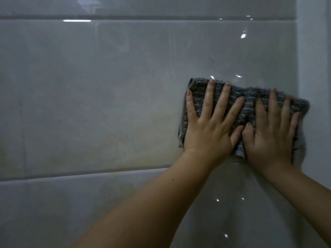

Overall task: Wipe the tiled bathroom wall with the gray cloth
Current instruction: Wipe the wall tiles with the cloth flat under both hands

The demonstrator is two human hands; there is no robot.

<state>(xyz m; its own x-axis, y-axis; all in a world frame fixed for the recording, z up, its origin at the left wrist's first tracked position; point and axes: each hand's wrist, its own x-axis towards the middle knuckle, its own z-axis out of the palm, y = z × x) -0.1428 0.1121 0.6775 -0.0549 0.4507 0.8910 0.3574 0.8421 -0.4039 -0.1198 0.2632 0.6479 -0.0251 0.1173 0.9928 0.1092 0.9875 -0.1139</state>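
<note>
- Against the glossy tiled wall [107, 86], near its right corner, lies the gray cloth [249, 104].
- Left hand [208, 129] and right hand [270, 138], fingers straight and spread, press it flat, grasping nothing.

- The tiled wall [89, 95] is glazed ceramic, smooth and very glossy. It throws back light as bright specks and a white bar, and faint cloudy streaks dull parts of the shine.
- The grout line [125, 17] between tiles is dark and matt.
- The gray cloth [250, 97] is soft woven fabric, matt, with a rough ribbed nap and paler flecks. Its left edge looks smoother.
- The side wall [311, 51] at the right is pale, flat and matt.
</note>
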